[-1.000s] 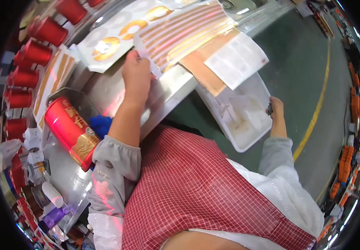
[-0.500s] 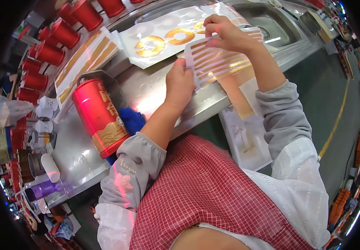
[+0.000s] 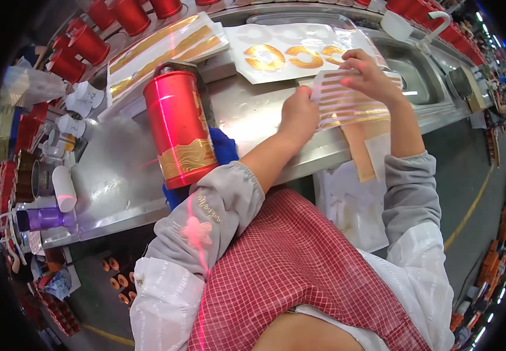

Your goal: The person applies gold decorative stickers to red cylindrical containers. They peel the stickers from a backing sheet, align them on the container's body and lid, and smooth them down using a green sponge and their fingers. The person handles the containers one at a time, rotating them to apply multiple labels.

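Note:
My left hand (image 3: 300,117) is closed on the left edge of a sheet of gold-striped stickers (image 3: 338,105), its thumb along that edge. Over the sheet's upper part is my right hand (image 3: 373,79), fingers bent inward toward the thumb; whatever they pinch is too small to make out. Behind the sheet lies a white sheet with gold ring-shaped stickers (image 3: 264,57). Left of my left forearm, a red metal canister (image 3: 177,126) with a gold wave pattern rests tilted on a blue cloth (image 3: 224,146).
A steel worktop (image 3: 118,193) runs under everything, with a sink (image 3: 422,76) at the right. Another gold-banded sticker sheet (image 3: 165,50) lies behind the canister. Several red canisters (image 3: 86,44) line the back. A purple cup (image 3: 45,218) and a white roll (image 3: 64,187) stand far left.
The view has swung left, so the worktop and both hands appear farther right. My left hand keeps its grip on the striped sheet, and my right hand stays over it with fingers bent.

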Available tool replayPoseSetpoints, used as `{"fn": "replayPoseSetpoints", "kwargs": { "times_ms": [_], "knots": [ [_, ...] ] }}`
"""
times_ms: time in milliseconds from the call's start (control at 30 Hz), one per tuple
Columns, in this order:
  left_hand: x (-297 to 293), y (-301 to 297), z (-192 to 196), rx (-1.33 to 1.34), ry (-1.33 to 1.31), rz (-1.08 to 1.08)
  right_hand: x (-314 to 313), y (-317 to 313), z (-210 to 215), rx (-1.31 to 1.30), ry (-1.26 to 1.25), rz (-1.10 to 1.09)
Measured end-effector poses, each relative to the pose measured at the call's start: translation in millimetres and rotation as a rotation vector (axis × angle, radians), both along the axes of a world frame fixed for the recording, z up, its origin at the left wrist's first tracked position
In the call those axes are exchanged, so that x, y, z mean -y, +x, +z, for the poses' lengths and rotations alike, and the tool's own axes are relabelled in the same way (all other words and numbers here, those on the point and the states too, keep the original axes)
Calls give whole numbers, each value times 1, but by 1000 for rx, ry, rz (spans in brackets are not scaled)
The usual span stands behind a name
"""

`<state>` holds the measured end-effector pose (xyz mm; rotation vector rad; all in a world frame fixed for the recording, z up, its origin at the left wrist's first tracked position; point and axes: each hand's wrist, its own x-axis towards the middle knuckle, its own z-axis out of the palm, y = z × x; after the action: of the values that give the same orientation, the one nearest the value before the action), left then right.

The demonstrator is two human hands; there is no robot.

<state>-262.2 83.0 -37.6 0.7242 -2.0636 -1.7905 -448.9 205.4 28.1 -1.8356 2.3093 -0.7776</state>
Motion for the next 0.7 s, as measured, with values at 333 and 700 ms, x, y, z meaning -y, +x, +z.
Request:
{"fn": "replayPoseSetpoints", "kwargs": {
  "times_ms": [333, 700],
  "knots": [
    [1, 9, 22, -6, -12, -41, 3, -1, -16, 328, -194, -170],
    [-3, 10, 15, 70, 14, -34, 6, 17, 18, -134, -368, -227]
  ]
}}
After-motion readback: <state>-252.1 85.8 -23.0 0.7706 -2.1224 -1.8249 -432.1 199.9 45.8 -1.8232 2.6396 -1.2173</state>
